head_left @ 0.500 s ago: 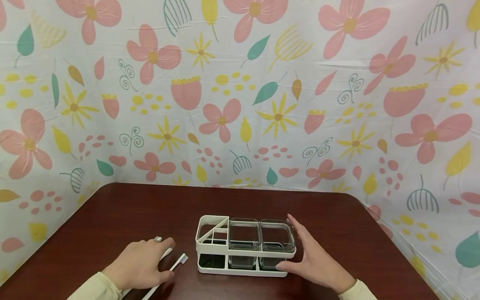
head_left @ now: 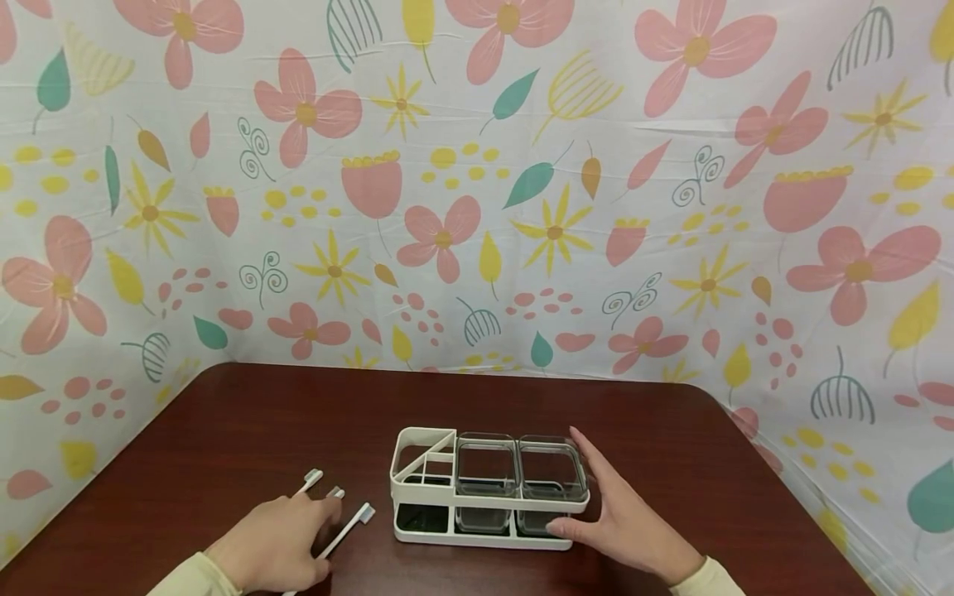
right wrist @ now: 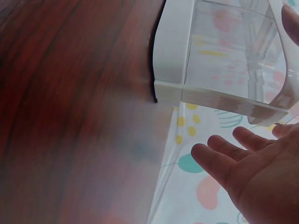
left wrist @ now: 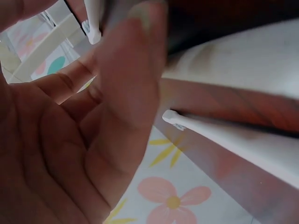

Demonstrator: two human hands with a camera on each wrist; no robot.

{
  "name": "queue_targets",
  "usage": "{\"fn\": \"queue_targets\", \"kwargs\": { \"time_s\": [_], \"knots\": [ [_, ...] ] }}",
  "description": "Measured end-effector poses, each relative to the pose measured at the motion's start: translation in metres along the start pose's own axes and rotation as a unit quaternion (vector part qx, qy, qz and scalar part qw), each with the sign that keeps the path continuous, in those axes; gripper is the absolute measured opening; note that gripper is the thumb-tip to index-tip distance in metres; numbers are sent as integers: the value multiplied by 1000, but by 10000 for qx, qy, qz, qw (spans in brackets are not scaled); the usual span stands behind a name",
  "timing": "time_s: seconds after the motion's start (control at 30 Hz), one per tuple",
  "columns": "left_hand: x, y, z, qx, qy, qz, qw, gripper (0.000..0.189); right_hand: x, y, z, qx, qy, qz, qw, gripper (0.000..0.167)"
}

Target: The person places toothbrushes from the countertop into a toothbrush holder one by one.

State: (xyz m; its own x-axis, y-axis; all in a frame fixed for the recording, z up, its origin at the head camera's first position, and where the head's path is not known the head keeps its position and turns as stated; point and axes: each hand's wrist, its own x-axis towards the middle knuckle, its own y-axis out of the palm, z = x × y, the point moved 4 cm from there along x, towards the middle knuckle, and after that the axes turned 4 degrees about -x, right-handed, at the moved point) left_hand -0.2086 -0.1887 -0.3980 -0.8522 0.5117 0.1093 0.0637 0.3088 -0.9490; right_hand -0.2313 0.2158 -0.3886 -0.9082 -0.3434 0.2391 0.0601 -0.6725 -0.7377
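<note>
Left hand (head_left: 272,542) first: in the head view it bends over three white toothbrushes (head_left: 343,534) at the near left of the table (head_left: 298,414), fingers angled down and thumb against or just above the shaft of the rightmost one; whether it pinches any cannot be told. That brush lies slantwise, head to the far right and handle to the near left, its axis pointing roughly toward the left end of the white holder (head_left: 421,495). The holder lies to the right of the left hand, its long axis running left to right, so the divided left end is nearer that hand, while two clear cups (head_left: 486,463) sit in its middle and right parts. The right hand (head_left: 637,534) frames the right end, loosely spread, thumb at the near side and forefinger at the far side. From the left wrist, a blurred digit blocks the fingertips, and one brush shows apart from the palm. From the right wrist, straight fingers stand beside the holder, not wrapped round it; under it the table is dark reddish brown and glossy, and a cloth (head_left: 477,273) printed with flowers and leaves hangs beyond.
</note>
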Motion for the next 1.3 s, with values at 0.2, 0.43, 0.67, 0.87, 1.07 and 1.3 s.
{"fn": "queue_targets", "kwargs": {
  "time_s": [0.2,0.43,0.67,0.87,1.07,1.3],
  "knots": [
    [0,3,-1,-67,135,-47,9999,29,0,0,2,74,7,56,10000,106],
    [4,4,-2,-232,284,67,9993,27,1,1,-1,138,132,116,9998,106],
    [8,5,-3,-186,359,47,9992,29,2,1,-5,141,298,148,9993,106],
    [13,9,1,-361,280,279,9986,29,1,1,-3,134,207,140,9996,102],
    [14,10,1,-491,268,404,9976,31,1,1,-1,187,220,135,9995,101],
    [14,9,2,-628,149,569,9963,29,2,0,3,263,263,84,9993,100]
  ]
}}
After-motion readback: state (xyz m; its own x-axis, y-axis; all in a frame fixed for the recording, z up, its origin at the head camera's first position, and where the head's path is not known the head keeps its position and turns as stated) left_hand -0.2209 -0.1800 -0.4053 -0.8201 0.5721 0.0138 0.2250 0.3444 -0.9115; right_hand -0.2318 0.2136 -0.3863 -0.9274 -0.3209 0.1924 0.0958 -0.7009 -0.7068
